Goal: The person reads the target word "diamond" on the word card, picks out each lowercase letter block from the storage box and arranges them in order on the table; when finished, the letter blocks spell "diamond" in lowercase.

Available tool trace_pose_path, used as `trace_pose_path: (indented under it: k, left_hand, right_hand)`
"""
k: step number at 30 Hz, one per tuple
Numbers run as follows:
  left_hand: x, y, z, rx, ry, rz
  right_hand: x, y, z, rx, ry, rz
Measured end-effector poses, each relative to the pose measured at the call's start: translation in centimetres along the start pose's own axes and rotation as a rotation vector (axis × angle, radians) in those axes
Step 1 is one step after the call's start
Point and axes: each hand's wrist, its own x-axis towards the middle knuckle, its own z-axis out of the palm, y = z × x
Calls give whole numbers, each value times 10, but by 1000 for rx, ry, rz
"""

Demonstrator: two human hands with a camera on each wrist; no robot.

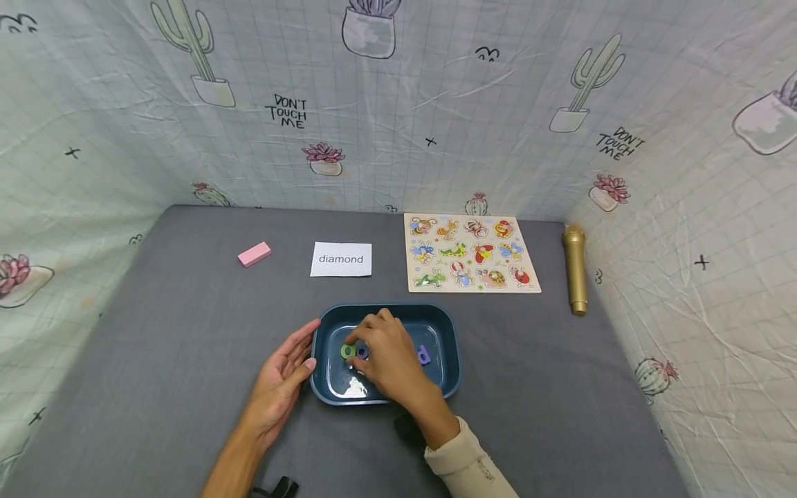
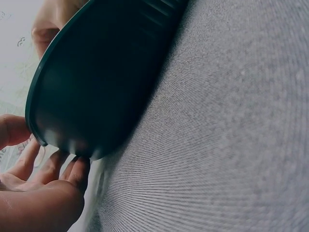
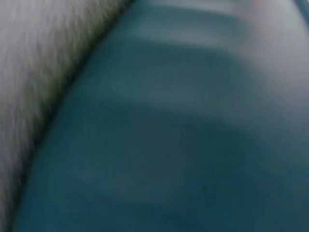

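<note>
Green piece lies between right fingers (grip unclear) — purple piece alongside, tray against extended left fingers.

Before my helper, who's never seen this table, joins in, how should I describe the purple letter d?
On the gray cloth, find the dark blue tray with the person's right hand in it. Inside, look just right of that hand for the purple letter d. It lies apart, while the green piece and another purple piece sit together on the hand's other side.
</note>
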Motion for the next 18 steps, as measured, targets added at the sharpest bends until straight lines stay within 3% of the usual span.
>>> trace_pose_path:
  k: [18]
  left_hand:
    - [-1, -1, 1, 14, 20, 0]
  right_hand:
    - [-23, 28, -43, 55, 155, 118]
